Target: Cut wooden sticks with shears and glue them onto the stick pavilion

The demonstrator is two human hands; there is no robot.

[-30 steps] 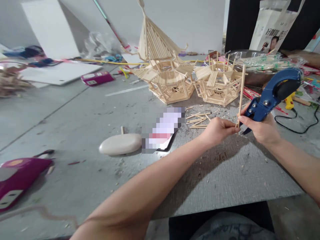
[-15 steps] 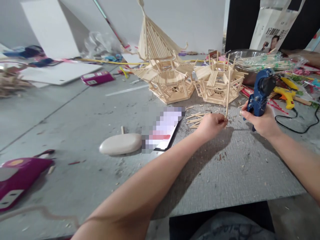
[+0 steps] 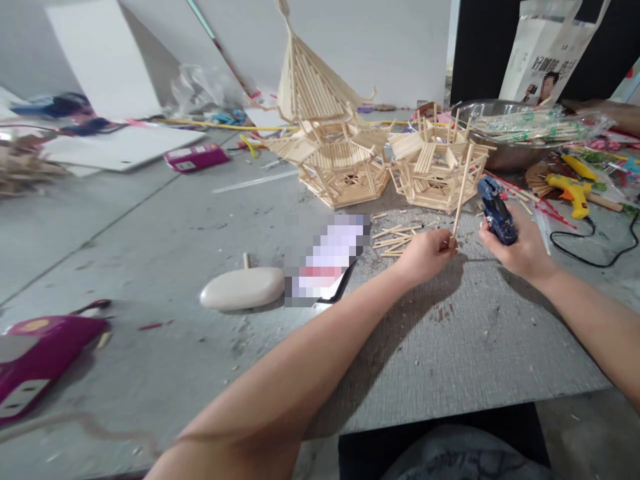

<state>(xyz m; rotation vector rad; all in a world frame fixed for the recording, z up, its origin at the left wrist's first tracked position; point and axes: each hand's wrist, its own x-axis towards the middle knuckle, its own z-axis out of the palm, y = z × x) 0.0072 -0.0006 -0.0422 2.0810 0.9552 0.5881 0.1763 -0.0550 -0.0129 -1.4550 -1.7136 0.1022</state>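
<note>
My left hand [image 3: 429, 255] pinches the lower end of a thin wooden stick [image 3: 463, 190], which stands nearly upright. My right hand [image 3: 520, 247] is wrapped round a dark blue hand cutter [image 3: 497, 210], its head tilted up and to the left, a short way right of the stick. Several short cut sticks [image 3: 395, 240] lie on the table by my left hand. Behind stand two models built of sticks: a taller pavilion [image 3: 345, 163] with a pointed roof and a lower, roofless frame [image 3: 435, 173].
A phone [image 3: 327, 260] lies left of my left forearm, beside a pale rounded case [image 3: 243, 288]. Purple power strips [image 3: 195, 157] lie further left. At right are a yellow glue gun [image 3: 573, 193] with a black cord and a metal bowl [image 3: 515, 157] of bagged sticks.
My right hand has turned the cutter, so its head has come down and leftward towards the stick. The stick leans slightly more to the right; my left hand has barely moved.
</note>
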